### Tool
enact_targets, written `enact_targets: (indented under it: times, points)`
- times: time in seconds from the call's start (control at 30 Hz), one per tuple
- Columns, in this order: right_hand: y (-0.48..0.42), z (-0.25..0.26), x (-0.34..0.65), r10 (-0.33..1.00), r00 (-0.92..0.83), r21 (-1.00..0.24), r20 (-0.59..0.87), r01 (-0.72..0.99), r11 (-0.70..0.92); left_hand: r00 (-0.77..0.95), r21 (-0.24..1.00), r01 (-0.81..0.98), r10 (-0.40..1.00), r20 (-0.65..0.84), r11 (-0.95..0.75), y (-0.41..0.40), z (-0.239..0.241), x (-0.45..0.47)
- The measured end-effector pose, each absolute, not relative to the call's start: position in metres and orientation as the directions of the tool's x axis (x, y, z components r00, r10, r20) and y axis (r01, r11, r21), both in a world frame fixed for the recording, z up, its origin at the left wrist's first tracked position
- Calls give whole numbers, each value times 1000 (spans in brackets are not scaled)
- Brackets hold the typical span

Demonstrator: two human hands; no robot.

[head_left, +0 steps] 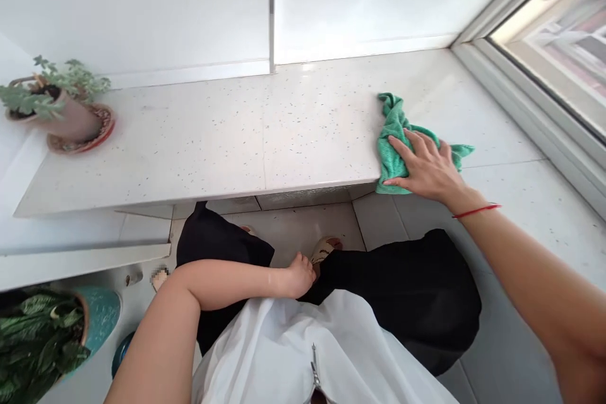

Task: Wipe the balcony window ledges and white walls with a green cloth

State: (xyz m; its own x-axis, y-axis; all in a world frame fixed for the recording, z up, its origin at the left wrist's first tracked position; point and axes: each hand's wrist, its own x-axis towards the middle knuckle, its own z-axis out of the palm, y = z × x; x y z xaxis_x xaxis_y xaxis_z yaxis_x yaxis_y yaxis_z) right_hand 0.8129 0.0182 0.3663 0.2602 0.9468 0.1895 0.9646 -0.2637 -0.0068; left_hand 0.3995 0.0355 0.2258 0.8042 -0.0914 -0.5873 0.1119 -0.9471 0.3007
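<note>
My right hand (428, 167), with a red string (476, 211) at its wrist, lies over a green cloth (394, 120) on a pale speckled ledge (213, 132). Its fingers are spread and hold the bunched cloth against the surface. One corner of the cloth hangs over the ledge's front edge, and another sticks out past the fingers to the right. My left hand (302, 276) rests over my lap, away from the ledge. Its fingers are curled in, and nothing shows in them.
A potted plant (76, 115) stands on a saucer at the ledge's left end. Below it on the floor is a leafy plant in a turquoise pot (101, 315). White panels (189, 6) rise behind the ledge, and a window frame (534, 95) runs along the right.
</note>
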Motion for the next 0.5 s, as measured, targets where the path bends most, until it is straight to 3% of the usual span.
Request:
enact_targets:
  times: [0.07, 0.13, 0.2, 0.33, 0.4, 0.5]
  points:
    - [32, 371, 764, 927, 322, -9, 192, 945, -327, 799, 257, 90, -84, -596, -962, 42, 229, 397]
    - [61, 377, 694, 947, 283, -9, 148, 958, -285, 784, 221, 62, -90, -614, -973, 43, 233, 394]
    - [102, 382, 615, 987, 103, 7, 121, 995, -104, 760, 212, 13, -128, -637, -977, 42, 238, 393]
    - [190, 388, 482, 932, -237, 109, 274, 971, 215, 725, 218, -100, -221, -652, -971, 36, 246, 404]
    - [223, 391, 454, 893, -320, 158, 316, 946, 283, 718, 209, -138, -243, -652, -968, 37, 249, 415]
    - [247, 399, 484, 908, -345, 159, 238, 936, 314, 701, 200, -176, -265, -662, -964, 42, 252, 430]
